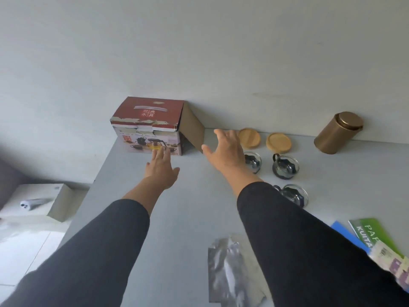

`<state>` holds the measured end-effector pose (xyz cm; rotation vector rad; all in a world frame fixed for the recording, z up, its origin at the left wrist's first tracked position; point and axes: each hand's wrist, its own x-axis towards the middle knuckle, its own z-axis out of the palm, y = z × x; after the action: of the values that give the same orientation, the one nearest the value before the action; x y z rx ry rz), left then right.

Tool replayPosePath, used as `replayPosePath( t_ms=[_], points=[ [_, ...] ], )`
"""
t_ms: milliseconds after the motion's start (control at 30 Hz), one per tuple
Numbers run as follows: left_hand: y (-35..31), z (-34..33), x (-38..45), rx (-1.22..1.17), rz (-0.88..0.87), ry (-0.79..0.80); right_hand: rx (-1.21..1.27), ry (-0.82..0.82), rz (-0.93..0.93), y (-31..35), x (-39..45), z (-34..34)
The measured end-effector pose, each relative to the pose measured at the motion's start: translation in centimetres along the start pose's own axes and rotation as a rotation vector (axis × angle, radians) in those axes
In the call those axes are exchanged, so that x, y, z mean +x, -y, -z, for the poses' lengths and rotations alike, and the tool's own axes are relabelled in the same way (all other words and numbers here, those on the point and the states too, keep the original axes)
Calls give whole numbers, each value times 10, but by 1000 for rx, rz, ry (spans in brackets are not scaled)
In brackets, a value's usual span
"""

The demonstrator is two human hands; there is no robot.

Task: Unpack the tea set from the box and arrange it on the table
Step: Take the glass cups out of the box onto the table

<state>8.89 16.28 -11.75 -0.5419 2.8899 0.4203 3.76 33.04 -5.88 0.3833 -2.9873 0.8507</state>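
Crinkly foil pouch [230,271] is sitting at the table's [188,207] near edge while the left hand [160,171] and right hand [225,149], both spread and empty, are reaching toward the tea set box [147,125] at the far-left corner, probably light cardboard with breakable glass inside, so I'd be gripping both sides.

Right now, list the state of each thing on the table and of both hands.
tea set box: upright, side flap open.
left hand: open, reaching toward the box front.
right hand: open, near the flap.
bamboo coasters: lying flat.
glass cups: unpacked, on the table.
gold tin: lid on.
foil pouch: lying flat.
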Motion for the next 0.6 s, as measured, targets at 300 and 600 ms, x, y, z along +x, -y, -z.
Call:
replayPosePath(
  t_ms=[300, 600],
  points=[
    [78, 28, 41, 117, -180, -135, -73, 103, -44, 79, 39, -65],
    [113, 63, 77, 207, -365, -289, -102, 52, -128, 103, 64, -89]
  ],
)
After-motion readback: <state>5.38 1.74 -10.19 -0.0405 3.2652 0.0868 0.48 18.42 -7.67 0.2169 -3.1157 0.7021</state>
